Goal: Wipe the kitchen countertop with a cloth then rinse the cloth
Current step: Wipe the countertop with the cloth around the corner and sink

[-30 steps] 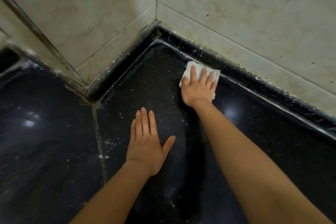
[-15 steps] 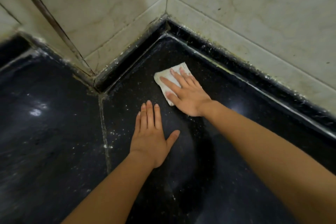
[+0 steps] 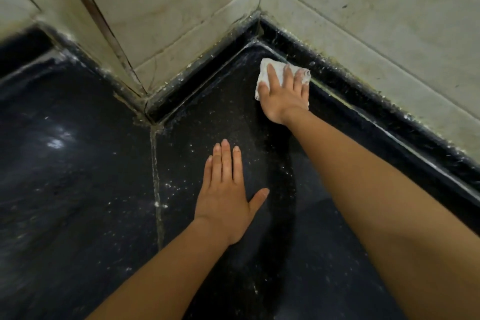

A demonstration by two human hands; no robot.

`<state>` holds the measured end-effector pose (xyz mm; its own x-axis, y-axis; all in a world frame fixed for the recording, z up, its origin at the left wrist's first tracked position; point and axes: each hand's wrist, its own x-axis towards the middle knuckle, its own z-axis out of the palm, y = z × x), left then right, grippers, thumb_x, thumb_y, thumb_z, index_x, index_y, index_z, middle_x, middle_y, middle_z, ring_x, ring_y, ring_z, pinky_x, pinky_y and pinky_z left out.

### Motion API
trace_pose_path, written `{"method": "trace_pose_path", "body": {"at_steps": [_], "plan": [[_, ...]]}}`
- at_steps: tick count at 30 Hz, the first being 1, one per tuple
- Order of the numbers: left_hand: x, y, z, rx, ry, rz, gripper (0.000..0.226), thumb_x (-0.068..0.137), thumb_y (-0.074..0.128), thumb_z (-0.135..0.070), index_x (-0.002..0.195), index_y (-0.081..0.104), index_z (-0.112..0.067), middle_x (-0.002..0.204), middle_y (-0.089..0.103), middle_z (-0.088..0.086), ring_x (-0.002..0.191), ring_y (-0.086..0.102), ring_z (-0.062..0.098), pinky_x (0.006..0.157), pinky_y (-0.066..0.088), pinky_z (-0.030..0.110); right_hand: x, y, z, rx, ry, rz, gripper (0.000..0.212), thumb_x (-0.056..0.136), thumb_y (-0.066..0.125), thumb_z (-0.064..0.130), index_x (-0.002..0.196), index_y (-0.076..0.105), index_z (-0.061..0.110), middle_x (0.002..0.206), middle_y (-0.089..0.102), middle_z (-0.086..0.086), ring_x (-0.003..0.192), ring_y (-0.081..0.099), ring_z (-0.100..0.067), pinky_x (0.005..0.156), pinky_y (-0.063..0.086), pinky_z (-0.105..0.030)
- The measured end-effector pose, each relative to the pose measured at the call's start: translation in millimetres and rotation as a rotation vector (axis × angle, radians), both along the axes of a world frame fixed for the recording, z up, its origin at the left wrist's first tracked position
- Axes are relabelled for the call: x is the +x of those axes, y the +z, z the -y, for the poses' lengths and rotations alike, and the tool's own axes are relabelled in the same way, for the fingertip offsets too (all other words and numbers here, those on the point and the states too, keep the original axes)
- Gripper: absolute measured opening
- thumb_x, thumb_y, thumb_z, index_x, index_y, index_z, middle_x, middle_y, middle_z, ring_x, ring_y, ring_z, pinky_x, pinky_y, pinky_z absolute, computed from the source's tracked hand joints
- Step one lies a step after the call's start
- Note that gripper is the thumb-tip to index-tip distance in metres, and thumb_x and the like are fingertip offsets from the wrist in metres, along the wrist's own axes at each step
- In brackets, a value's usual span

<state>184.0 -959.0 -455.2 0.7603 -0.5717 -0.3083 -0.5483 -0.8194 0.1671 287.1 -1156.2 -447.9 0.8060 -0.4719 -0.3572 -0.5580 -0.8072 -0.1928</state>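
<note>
Right hand (image 3: 283, 93) lies flat, fingers straight, on the white cloth (image 3: 264, 66) and presses it against the raised black edge (image 3: 363, 99) near the corner of the countertop (image 3: 78, 189), probably to catch dirt there. Left hand (image 3: 226, 202), flat and holding nothing, rests nearer, likely for support. White specks (image 3: 170, 186) dot the glossy stone below pale, stained wall tiles (image 3: 363, 21).

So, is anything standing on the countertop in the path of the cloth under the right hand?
Nothing visible stands there. The right hand presses the cloth near the back corner; only the left hand rests flat on the countertop, nearer the person.
</note>
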Motion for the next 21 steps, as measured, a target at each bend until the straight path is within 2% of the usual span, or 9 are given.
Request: {"method": "trace_pose_path", "body": {"at_steps": [3, 6, 9, 13, 17, 21], "plan": [[0.2, 1.6, 0.5, 0.020, 0.002, -0.004, 0.092, 0.074, -0.021, -0.067, 0.137, -0.035, -0.002, 0.144, -0.041, 0.020, 0.130, -0.038, 0.028, 0.112, -0.018, 0.041, 23.7, 1.9, -19.0, 0.027, 0.076, -0.003, 0.057, 0.101, 0.011, 0.049, 0.153, -0.009, 0.034, 0.160, -0.019, -0.004, 0.145, -0.023, -0.029, 0.116, -0.015, -0.044], [0.4, 5.3, 0.8, 0.036, 0.002, -0.029, 0.089, 0.083, -0.007, -0.067, 0.139, -0.033, -0.003, 0.143, -0.041, 0.018, 0.131, -0.037, 0.026, 0.111, -0.019, 0.040, 31.6, 3.0, -33.3, 0.041, 0.188, -0.024, 0.056, 0.101, 0.011, 0.050, 0.152, -0.008, 0.035, 0.160, -0.020, -0.004, 0.145, -0.024, -0.028, 0.116, -0.015, -0.044], [1.2, 6.9, 2.1, 0.036, 0.007, -0.026, 0.090, 0.085, 0.001, -0.067, 0.140, -0.031, -0.004, 0.147, -0.036, 0.017, 0.140, -0.029, 0.028, 0.114, -0.017, 0.040, 19.5, 4.2, -40.4, 0.069, 0.298, -0.024, 0.055, 0.101, 0.014, 0.051, 0.151, -0.007, 0.040, 0.160, -0.019, -0.001, 0.145, -0.024, -0.025, 0.116, -0.015, -0.042], [-2.2, 6.9, 0.3, 0.036, 0.011, 0.000, 0.090, 0.084, -0.001, -0.068, 0.142, -0.027, -0.004, 0.151, -0.031, 0.018, 0.142, -0.024, 0.028, 0.116, -0.014, 0.041, -20.2, 7.6, -40.3, 0.080, 0.454, -0.020, 0.054, 0.101, 0.016, 0.053, 0.150, -0.004, 0.045, 0.160, -0.017, 0.002, 0.145, -0.023, -0.021, 0.117, -0.014, -0.039], [-5.9, 6.5, -1.1, 0.002, 0.026, 0.049, 0.089, 0.083, -0.010, -0.067, 0.143, -0.025, -0.004, 0.153, -0.028, 0.017, 0.142, -0.024, 0.027, 0.113, -0.018, 0.040, -64.1, 6.7, -19.0, 0.027, 0.328, -0.020, 0.053, 0.101, 0.014, 0.052, 0.150, -0.003, 0.045, 0.161, -0.016, 0.004, 0.146, -0.021, -0.019, 0.116, -0.013, -0.036], [-8.0, 8.6, -4.0, -0.038, 0.044, 0.047, 0.089, 0.089, 0.007, -0.069, 0.143, -0.025, -0.006, 0.154, -0.027, 0.013, 0.142, -0.025, 0.023, 0.115, -0.018, 0.040, -105.6, 5.9, 15.2, -0.009, 0.103, -0.047, 0.053, 0.100, 0.015, 0.053, 0.150, -0.002, 0.046, 0.161, -0.015, 0.004, 0.147, -0.018, -0.020, 0.117, -0.011, -0.038]]}}
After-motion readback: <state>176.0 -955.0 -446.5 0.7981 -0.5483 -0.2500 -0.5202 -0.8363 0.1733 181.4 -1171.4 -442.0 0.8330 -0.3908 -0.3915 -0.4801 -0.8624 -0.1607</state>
